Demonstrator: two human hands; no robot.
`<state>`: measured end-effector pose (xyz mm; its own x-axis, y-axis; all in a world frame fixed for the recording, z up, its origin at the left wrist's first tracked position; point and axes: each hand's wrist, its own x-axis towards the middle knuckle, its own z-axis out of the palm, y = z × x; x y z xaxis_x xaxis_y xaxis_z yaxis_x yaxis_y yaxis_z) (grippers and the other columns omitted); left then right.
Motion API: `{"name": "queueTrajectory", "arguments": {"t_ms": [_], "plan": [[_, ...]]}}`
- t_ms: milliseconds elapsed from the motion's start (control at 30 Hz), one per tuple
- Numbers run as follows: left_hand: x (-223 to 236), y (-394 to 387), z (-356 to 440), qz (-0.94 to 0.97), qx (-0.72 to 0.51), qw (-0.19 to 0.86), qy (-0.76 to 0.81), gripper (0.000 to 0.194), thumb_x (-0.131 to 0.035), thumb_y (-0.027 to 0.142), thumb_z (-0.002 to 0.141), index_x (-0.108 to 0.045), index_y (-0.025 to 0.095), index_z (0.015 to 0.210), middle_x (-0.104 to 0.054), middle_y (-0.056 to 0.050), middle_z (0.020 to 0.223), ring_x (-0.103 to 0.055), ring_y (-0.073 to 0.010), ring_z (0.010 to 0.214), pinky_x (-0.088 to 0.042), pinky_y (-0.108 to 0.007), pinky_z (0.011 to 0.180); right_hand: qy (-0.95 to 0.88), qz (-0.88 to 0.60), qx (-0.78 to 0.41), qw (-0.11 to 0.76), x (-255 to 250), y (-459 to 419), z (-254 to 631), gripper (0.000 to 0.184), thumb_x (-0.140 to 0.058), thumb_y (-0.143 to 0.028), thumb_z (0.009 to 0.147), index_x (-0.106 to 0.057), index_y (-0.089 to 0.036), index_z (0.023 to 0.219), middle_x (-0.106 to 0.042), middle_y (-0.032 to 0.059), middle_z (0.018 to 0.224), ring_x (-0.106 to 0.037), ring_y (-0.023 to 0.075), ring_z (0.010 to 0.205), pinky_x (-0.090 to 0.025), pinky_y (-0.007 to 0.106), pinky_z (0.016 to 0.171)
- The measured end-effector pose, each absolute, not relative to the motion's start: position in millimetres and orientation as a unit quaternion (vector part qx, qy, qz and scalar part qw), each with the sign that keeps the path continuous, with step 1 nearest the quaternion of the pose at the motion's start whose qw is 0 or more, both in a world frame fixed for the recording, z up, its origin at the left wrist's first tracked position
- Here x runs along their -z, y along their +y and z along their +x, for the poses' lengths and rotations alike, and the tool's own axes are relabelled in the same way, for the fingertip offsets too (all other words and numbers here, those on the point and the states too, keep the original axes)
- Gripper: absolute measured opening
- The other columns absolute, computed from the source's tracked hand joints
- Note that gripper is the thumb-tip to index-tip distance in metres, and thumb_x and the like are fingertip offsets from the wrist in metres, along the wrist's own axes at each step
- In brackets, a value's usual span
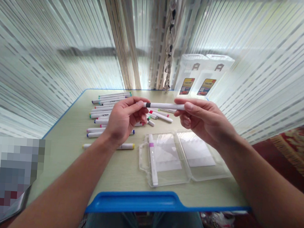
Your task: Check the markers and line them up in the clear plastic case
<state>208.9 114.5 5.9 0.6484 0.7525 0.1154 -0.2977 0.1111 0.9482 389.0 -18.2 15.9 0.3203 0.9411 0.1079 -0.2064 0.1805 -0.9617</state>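
"Both hands are up over the tabletop, so what are they doing?"

"Pinching one white marker. The left hand has thumb and fingers closed on one end, just beside the black band. The right hand grips the other end, thumb pressed to the barrel."

"Any writing?"

"Two upright clear cases, at 1 o'clock from that marker, carry yellow-topped labels. Their print is too small for me to read. Marks on the loose markers are illegible too."

"And the marker's place?"

"Level and raised between the hands: toward 3 o'clock from the left one, toward 9 from the right."

"What's around it?"

"An open clear case lies flat at about 5 o'clock, nearer the person. A purple-banded marker rests inside its left half. Loose markers lie in rows at 8 to 9 o'clock, some partly behind the left hand. A yellow-banded one lies nearest the person among them."
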Motion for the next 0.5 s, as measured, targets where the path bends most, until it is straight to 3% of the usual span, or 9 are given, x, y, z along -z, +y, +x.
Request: {"name": "queueTrajectory", "arguments": {"t_ms": [267, 500], "plan": [[-5.8, 115.0, 209.2, 0.548, -0.363, 0.726, 0.204, 0.011, -0.064, 0.017, 0.083, -0.073, 0.013, 0.087, -0.065, -0.002, 0.064, -0.059, -0.0102, 0.05, -0.051, -0.023, 0.052, -0.408, -0.47, -0.418, 0.661, -14.4, -18.9, 391.3, 0.02, -0.076, -0.035, 0.082, -0.081, -0.024, 0.099, -0.076, 0.0041, 0.083, -0.057, 0.012, 0.061, -0.046, 0.028, 0.054], [-5.6, 112.9, 209.0, 0.545, -0.362, 0.73, 0.197, 0.015, -0.059, 0.019, 0.087, -0.072, 0.015, 0.092, -0.067, -0.003, 0.067, -0.06, -0.012, 0.051, -0.052, -0.026, 0.053, -0.386, -0.488, -0.364, 0.693, -17.2, -16.2, 387.6, 0.013, -0.071, -0.025, 0.084, -0.08, -0.019, 0.09, -0.074, 0.0048, 0.072, -0.054, 0.01, 0.053, -0.044, 0.026, 0.05]]}}
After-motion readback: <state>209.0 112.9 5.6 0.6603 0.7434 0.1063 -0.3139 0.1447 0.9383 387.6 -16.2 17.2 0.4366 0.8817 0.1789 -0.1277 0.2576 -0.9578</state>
